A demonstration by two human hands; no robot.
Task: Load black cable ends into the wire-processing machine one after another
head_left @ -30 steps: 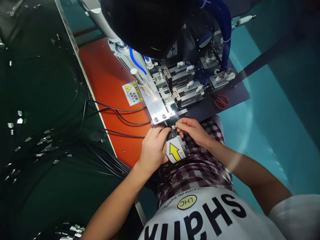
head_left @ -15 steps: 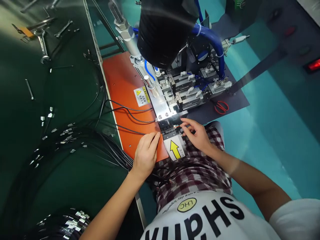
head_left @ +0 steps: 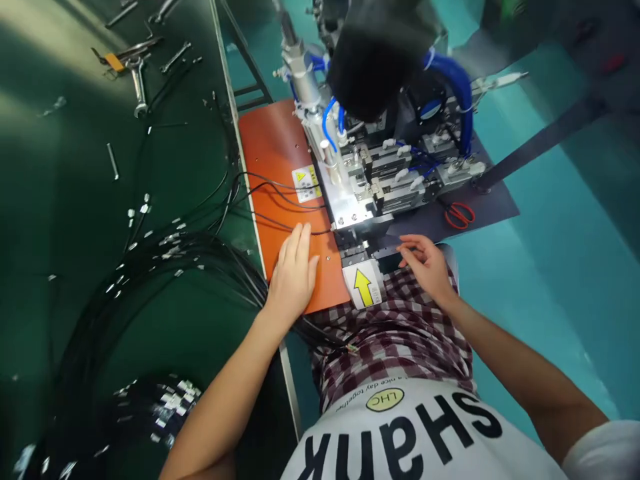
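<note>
My left hand lies flat on the orange plate, fingers stretched out and thumb apart, with its fingertips beside a thin black cable. That cable runs across the plate to the front block of the machine. To the right of the block, my right hand hovers with loosely bent fingers, and nothing shows in it. Between the hands is a small dark fixture, above a white label with a yellow arrow. More thin black cables cross the plate further back.
A thick bundle of black cables with metal ends curves over the green table. Wrenches lie at its far side. Red-handled scissors rest right of the machine. A dark, blurred object hangs over the machine.
My left hand has gone from pinching at the fixture's edge to lying flat on the plate, further back. My right hand has drawn away from the fixture to the right. The view has shifted.
</note>
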